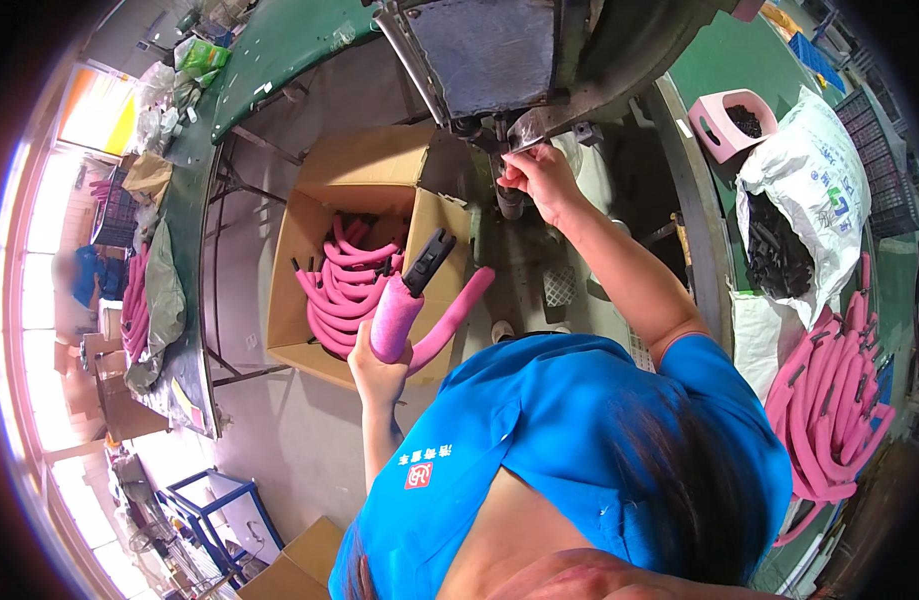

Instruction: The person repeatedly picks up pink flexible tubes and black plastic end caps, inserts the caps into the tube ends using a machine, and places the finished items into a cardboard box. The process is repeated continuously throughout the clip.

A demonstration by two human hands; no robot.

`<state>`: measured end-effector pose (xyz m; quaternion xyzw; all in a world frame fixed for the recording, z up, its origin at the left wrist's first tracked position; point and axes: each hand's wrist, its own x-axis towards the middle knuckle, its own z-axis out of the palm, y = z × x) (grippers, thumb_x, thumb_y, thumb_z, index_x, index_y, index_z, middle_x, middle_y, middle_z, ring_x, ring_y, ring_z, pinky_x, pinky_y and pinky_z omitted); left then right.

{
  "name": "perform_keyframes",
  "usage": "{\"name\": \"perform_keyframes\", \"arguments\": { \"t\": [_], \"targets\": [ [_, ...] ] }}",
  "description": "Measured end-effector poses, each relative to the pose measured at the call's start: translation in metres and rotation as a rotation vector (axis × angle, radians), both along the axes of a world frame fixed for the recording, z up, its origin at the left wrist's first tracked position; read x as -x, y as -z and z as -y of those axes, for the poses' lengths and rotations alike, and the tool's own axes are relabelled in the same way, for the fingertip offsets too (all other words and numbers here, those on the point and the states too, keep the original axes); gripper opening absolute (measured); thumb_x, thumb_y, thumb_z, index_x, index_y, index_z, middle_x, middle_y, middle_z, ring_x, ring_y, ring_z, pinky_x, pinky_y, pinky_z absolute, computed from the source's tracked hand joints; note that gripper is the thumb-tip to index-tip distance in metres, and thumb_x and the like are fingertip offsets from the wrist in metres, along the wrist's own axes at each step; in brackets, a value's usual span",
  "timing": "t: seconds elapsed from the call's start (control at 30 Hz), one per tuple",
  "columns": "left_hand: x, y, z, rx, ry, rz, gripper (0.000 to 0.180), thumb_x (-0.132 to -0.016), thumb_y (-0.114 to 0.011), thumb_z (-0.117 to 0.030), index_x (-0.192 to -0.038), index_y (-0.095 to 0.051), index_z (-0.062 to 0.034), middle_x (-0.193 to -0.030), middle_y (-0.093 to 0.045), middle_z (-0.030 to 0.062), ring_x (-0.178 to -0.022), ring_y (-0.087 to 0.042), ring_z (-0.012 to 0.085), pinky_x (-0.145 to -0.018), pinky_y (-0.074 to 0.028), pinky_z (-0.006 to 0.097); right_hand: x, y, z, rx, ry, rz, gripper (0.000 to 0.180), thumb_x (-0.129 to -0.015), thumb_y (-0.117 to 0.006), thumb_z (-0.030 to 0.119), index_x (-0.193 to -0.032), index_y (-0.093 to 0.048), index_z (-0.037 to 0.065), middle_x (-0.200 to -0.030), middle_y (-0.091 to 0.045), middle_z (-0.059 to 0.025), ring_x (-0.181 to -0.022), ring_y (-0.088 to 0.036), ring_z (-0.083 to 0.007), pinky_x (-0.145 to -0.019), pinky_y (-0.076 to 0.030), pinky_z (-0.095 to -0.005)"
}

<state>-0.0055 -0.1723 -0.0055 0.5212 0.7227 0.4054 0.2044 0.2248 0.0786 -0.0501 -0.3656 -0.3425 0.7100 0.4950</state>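
My left hand (377, 374) is wrapped round a pink foam-covered tube (393, 322). A black plastic end piece (429, 262) sticks out of the tube's upper end. The tube's other part curves up to the right behind my hand. Out in front, my right hand (541, 180) reaches to the lower head of a dark metal machine (484, 60). Its fingers are pinched together at the machine's spindle; whatever they grip is too small to make out. Below and left of the machine stands an open cardboard box (289, 250) holding several pink foam tubes (344, 285) with black ends.
On the green bench (694, 75) at right are a pink bin (714, 125) of small black parts, a white sack (814, 165) with black pieces and a pile of pink tubes (829, 400). Another green table (194, 230) stands at left. A blue-framed stand (214, 505) is lower left.
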Motion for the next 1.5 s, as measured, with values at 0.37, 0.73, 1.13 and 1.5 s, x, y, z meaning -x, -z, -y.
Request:
{"name": "perform_keyframes", "arguments": {
  "t": [0.37, 0.73, 1.13, 1.5],
  "targets": [
    [0.009, -0.011, -0.036, 0.004, 0.095, 0.440, 0.032, -0.064, -0.071, -0.001, -0.093, -0.058, -0.0019, -0.077, -0.057, 0.0006, -0.069, -0.056, 0.0107, -0.063, -0.047, 0.024, -0.051, 0.006, 0.023, 0.020, 0.135, 0.241, 0.062, -0.085, -0.062, 0.051, -0.119, -0.047, 0.002, -0.109, -0.054, -0.0097, -0.087, -0.054, -0.0153, -0.075, -0.047, -0.0303],
    [0.012, 0.097, -0.078, 0.107, 0.083, 1.661, 0.029, -0.075, -0.058, -0.009, -0.103, -0.051, -0.0121, -0.073, -0.049, 0.0019, -0.070, -0.049, 0.0149, -0.073, -0.047, 0.032, -0.107, -0.003, 0.171, -0.121, -0.149, -0.364, 0.043, -0.079, -0.075, 0.025, -0.107, -0.049, 0.006, -0.100, -0.059, -0.0077, -0.103, -0.056, -0.0229, -0.102, -0.040, -0.0409],
    [-0.217, -0.079, -0.140, -0.167, 1.087, 0.897, 0.092, -0.082, -0.067, -0.012, -0.148, -0.003, -0.0161, -0.132, -0.043, 0.0221, -0.107, -0.057, 0.0316, -0.083, -0.051, 0.043, -0.092, 0.006, 0.228, -0.330, -0.003, 0.605, 0.061, -0.071, -0.078, 0.028, -0.120, -0.051, 0.005, -0.096, -0.065, -0.0148, -0.090, -0.065, -0.0310, -0.078, -0.050, -0.0391],
    [-0.246, -0.121, -0.120, -0.187, 1.263, 0.568, 0.066, -0.070, -0.069, 0.007, -0.128, -0.042, -0.0088, -0.117, -0.048, 0.0079, -0.103, -0.050, 0.0165, -0.086, -0.042, 0.029, -0.093, -0.002, 0.266, -0.034, -0.150, 0.153, 0.040, -0.075, -0.076, 0.012, -0.110, -0.057, 0.008, -0.097, -0.061, -0.0011, -0.089, -0.057, -0.0097, -0.075, -0.045, -0.0267]
  ]
}}
